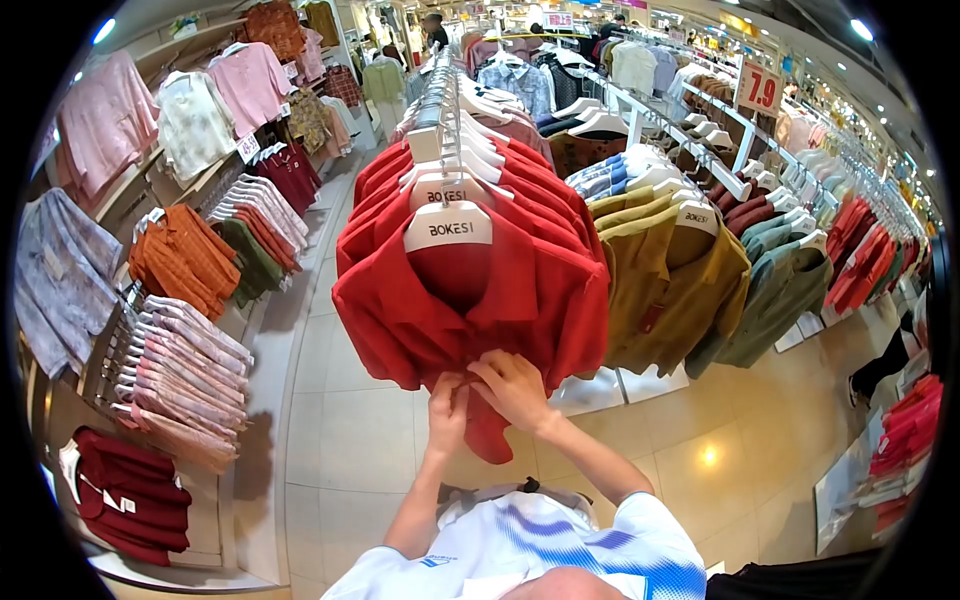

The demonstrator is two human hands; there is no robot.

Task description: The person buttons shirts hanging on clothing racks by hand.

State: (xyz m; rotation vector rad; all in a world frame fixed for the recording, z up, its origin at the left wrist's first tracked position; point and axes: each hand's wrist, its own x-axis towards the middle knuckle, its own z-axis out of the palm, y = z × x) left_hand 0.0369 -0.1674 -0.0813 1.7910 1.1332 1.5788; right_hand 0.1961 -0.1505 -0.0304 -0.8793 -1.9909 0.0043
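A red collared shirt (400,290) hangs on a white BOKESI hanger (448,228) at the front of a rack, with more red shirts behind it. Low on its front, my left hand (447,408) has its fingers closed on the red cloth. Close beside it, my right hand (507,388) also pinches the shirt front, fingertips nearly meeting those of the left. What small part lies between the fingertips is hidden. Below the hands, a red flap of the shirt hangs down.
Mustard shirts (690,275) and green shirts (775,285) hang just right of the red ones. Wall shelves with pink striped shirts (185,370) and a dark red shirt (130,495) stand left. A 7.9 sign (759,87) stands above the right racks. A person (435,32) stands far back.
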